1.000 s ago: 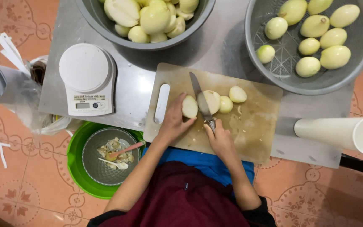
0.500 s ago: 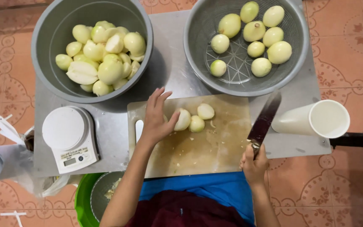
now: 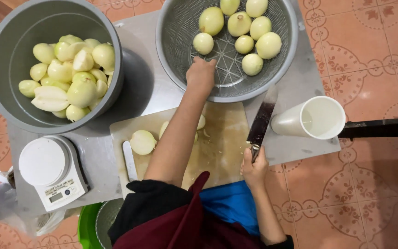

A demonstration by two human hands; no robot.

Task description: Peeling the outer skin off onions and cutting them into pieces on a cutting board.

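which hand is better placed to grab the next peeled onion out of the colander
Left, probably. The left hand is already inside the colander, beside a peeled onion. The right hand holds the knife.

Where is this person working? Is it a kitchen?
Probably a food-prep spot, maybe a kitchen. A metal table on a tiled floor holds a colander of peeled onions, a cutting board and a white scale. The right hand holds a knife; the left hand reaches into the colander.
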